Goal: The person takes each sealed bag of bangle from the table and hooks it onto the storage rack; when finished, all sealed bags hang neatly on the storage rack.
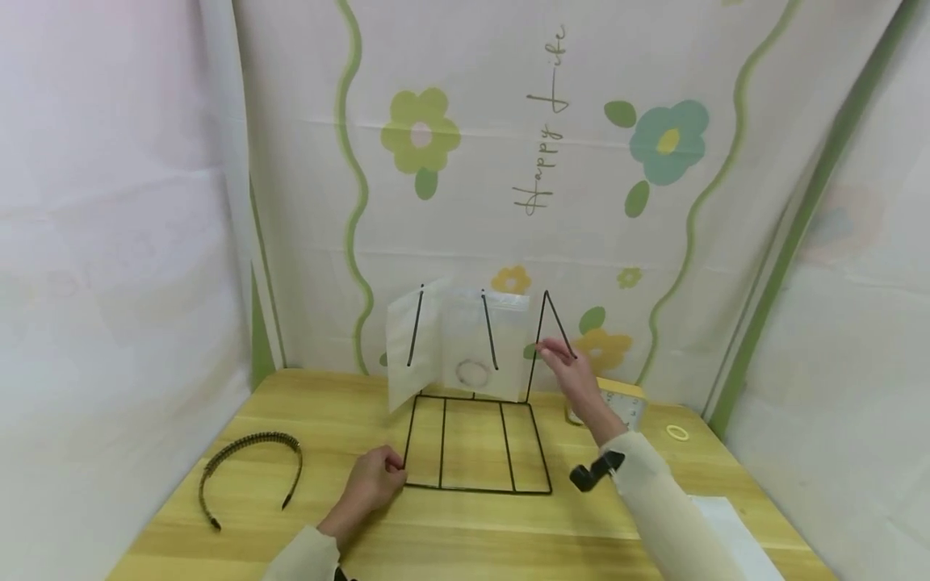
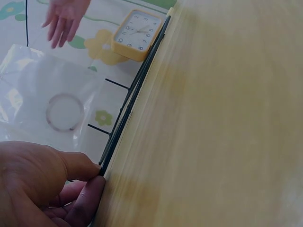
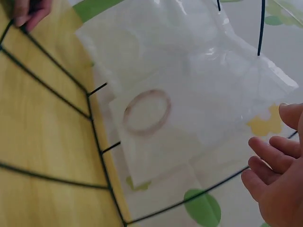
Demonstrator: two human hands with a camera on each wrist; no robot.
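Note:
A black wire display rack point(image 1: 475, 490) stands on the wooden table, with prongs at its back. My left hand point(image 1: 374, 482) pinches the front left corner of its base between thumb and fingers. Beside the rack's right upright is my right hand point(image 1: 570, 375), fingers extended, holding nothing; the right wrist view shows the fingers apart from the hanging bag. A clear plastic bag point(image 1: 512, 339) hangs from the middle prong with a pinkish ring-shaped bracelet point(image 3: 147, 112) inside. On the left prong hangs another whitish bag point(image 1: 407, 347), turned at an angle; its contents cannot be made out.
A dark braided headband point(image 1: 254, 440) lies on the table at left. Behind my right forearm stands a yellow-framed clock point(image 1: 628, 401). A small yellow ring point(image 1: 677, 433) and a white sheet point(image 1: 734, 532) lie at right. Printed cloth point(image 1: 465, 218) walls the back and sides.

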